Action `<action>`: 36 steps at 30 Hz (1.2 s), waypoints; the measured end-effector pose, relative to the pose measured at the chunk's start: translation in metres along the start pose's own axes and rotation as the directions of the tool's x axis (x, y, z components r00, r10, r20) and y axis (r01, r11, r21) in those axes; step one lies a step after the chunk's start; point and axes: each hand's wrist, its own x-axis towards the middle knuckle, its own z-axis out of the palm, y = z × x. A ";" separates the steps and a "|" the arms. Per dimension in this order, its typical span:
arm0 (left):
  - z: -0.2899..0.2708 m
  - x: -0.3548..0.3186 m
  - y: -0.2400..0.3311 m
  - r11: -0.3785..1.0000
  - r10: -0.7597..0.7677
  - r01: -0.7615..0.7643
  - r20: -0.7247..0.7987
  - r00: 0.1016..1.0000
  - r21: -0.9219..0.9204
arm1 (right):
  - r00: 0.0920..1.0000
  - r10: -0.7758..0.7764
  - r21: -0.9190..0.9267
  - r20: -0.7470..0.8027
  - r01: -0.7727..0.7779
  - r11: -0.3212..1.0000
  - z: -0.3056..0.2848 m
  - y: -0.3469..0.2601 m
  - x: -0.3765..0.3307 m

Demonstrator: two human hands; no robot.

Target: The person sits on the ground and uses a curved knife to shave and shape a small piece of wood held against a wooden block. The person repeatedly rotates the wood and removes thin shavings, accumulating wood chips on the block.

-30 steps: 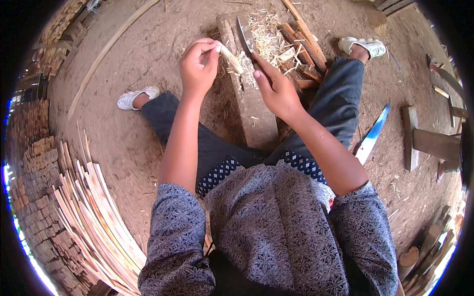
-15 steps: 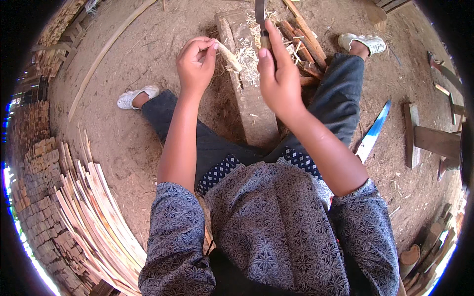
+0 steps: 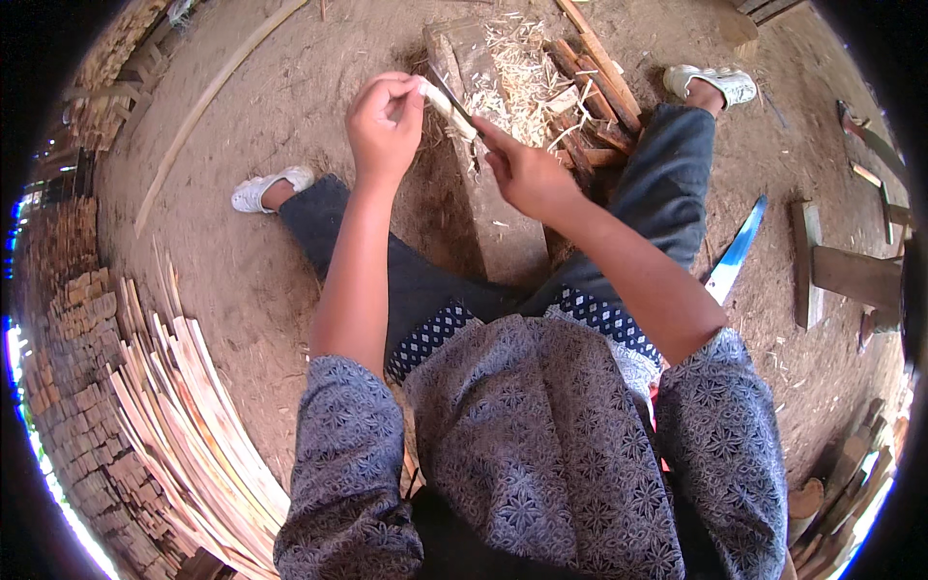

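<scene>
My left hand (image 3: 387, 121) pinches the upper end of a short pale piece of wood (image 3: 445, 106), which slants down to the right over the plank. My right hand (image 3: 532, 174) is closed round the handle of a knife (image 3: 450, 95). The dark blade lies along the right side of the wood piece; whether its edge touches it I cannot tell. Below both hands is a thick wooden plank (image 3: 507, 237), running between my legs. Pale wood shavings (image 3: 517, 82) cover its far part and right side.
Brown wood sticks (image 3: 604, 87) lie right of the plank. A large blade (image 3: 737, 253) rests on the ground beside my right leg. Long pale strips (image 3: 198, 416) and stacked wood pieces (image 3: 72, 358) fill the left. A wooden stool-like piece (image 3: 851, 275) stands at right.
My right hand has swung the knife down and left, from pointing away to lying along the wood piece. My left hand has hardly moved and keeps its pinch.
</scene>
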 end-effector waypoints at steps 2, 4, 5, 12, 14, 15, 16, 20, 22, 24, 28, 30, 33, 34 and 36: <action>0.002 0.002 0.002 1.000 0.025 -0.025 -0.006 1.000 0.011 | 0.998 -0.065 -0.011 -0.021 0.065 0.998 -0.024 -0.011 0.014; 0.002 -0.010 0.009 1.000 0.006 -0.006 0.000 1.000 0.021 | 0.994 -0.079 -0.013 -0.069 0.078 0.997 -0.042 -0.035 0.013; 0.004 -0.007 0.011 1.000 0.006 -0.005 -0.008 1.000 0.020 | 0.981 -0.076 0.116 -0.180 0.098 0.988 -0.047 -0.046 0.013; 0.012 0.002 0.013 1.000 0.026 -0.026 -0.007 1.000 0.004 | 0.998 0.003 -0.092 0.058 0.002 0.996 -0.022 -0.001 -0.005; 0.012 0.003 0.008 1.000 0.019 -0.019 -0.008 1.000 0.000 | 0.995 -0.094 -0.054 -0.014 0.093 0.994 -0.025 0.004 0.010; 0.011 0.003 0.006 1.000 0.012 -0.012 -0.002 1.000 -0.007 | 0.990 -0.135 -0.028 -0.044 0.134 0.991 -0.027 -0.006 0.011; 0.009 0.000 0.005 1.000 0.005 -0.005 0.004 1.000 -0.014 | 0.994 -0.078 0.026 -0.082 0.080 0.996 -0.029 -0.017 0.006; 0.010 0.002 0.011 0.999 0.029 -0.028 -0.011 1.000 0.023 | 0.971 -0.022 0.127 -0.239 0.054 0.990 -0.033 -0.048 -0.004; 0.013 0.005 0.012 0.999 0.032 -0.032 0.011 0.999 0.021 | 0.999 0.037 -0.057 -0.010 -0.038 0.998 -0.007 -0.012 -0.007; 0.017 0.006 0.017 1.000 0.014 -0.014 0.014 1.000 0.005 | 0.948 -0.022 -0.389 0.316 0.151 0.909 0.031 0.075 -0.003; 0.004 -0.005 0.009 0.997 -0.060 0.059 -0.026 0.998 -0.047 | 0.977 0.166 -0.067 0.131 -0.158 0.985 0.015 0.063 -0.024; -0.005 -0.007 0.004 0.999 -0.036 0.037 0.014 0.999 -0.029 | 0.977 0.200 0.123 0.069 -0.207 0.971 0.000 0.039 -0.021; -0.019 -0.026 0.005 0.999 -0.025 0.027 0.051 0.998 -0.042 | 0.997 0.048 0.314 -0.067 -0.024 0.949 0.011 0.039 -0.023; -0.022 -0.030 0.003 0.998 -0.043 0.045 0.050 0.998 -0.052 | 0.995 0.012 0.310 -0.098 0.019 0.951 0.011 0.034 -0.025; -0.027 -0.034 0.004 0.994 -0.077 0.081 0.050 0.996 -0.070 | 0.997 0.071 0.349 -0.031 -0.056 0.935 0.002 0.016 -0.026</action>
